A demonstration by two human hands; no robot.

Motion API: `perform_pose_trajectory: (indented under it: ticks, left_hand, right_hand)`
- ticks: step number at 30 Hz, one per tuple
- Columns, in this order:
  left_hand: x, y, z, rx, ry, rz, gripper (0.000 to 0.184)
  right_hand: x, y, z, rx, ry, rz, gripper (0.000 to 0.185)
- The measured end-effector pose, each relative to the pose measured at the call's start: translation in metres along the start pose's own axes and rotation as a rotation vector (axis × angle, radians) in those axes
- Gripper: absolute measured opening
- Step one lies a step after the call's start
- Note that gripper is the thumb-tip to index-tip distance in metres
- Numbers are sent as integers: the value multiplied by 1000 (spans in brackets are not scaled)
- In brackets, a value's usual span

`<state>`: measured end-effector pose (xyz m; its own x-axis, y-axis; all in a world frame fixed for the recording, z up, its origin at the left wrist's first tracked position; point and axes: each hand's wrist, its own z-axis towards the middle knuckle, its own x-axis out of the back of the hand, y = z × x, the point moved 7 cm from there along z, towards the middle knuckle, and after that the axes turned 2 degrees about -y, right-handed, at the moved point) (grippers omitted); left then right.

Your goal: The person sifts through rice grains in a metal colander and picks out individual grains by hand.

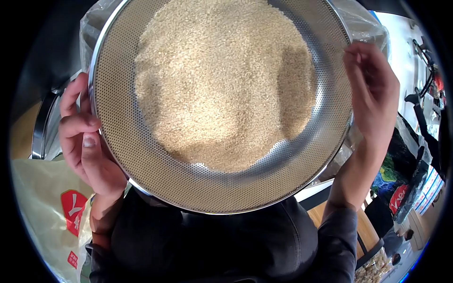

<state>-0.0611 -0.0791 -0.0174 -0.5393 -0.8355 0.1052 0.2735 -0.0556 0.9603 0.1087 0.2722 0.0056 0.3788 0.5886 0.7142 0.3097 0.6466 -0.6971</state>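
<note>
A large round metal sieve (226,198) with a perforated wall fills the upper middle of the head view, above the lap. Pale grains like rice (212,89) lie heaped inside it. My left hand (87,141) grips the sieve's left rim, fingers curled against its outer side. At the right rim is my right hand (370,85), its thumb and fingertips pinched together just over the edge. Whatever is between those fingertips, if anything, is too small to make out.
A pale bag with a red label (45,188) stands at the lower left. Clear plastic (363,23) shows behind the sieve. A white surface (396,42) and dark packages (401,165) are at the right; people (396,243) appear small at the lower right.
</note>
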Motion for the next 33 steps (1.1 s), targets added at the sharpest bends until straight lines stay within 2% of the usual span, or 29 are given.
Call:
perform_pose_trajectory:
  ticks: [3,8,11,15,17,22,25,26,28,33]
  left_hand:
    - [-1,1,1,-4,12,14,16]
    - [8,-6,-2,18,47,1,14]
    - [4,-4,-1,19,59,-3,14]
    - [0,-3,1,13,61,3,15]
    - [2,-3,-1,28,62,-3,15]
    - [-1,-2,2,3,54,29,15]
    - [-2,-3,1,2,60,5,14]
    - [-3,-3,1,3,59,6,14]
    - [-3,-2,1,13,59,20,13]
    - [-1,-2,1,11,-2,70,22]
  right_hand:
    - [32,29,-21,-233,104,-53,11]
    - [47,58,-38,-316,177,-96,12]
    - [56,64,-39,-360,232,-303,14]
    - [54,58,-38,-340,264,-441,13]
    - [55,39,-33,-229,304,-771,12]
    - [56,13,-24,-173,383,-706,10]
    - [33,3,-12,-145,154,-329,12]
    - [30,3,-11,-147,154,-328,12]
    - [6,2,-2,-61,-76,-470,11]
    - [-16,6,3,-36,-95,-545,10]
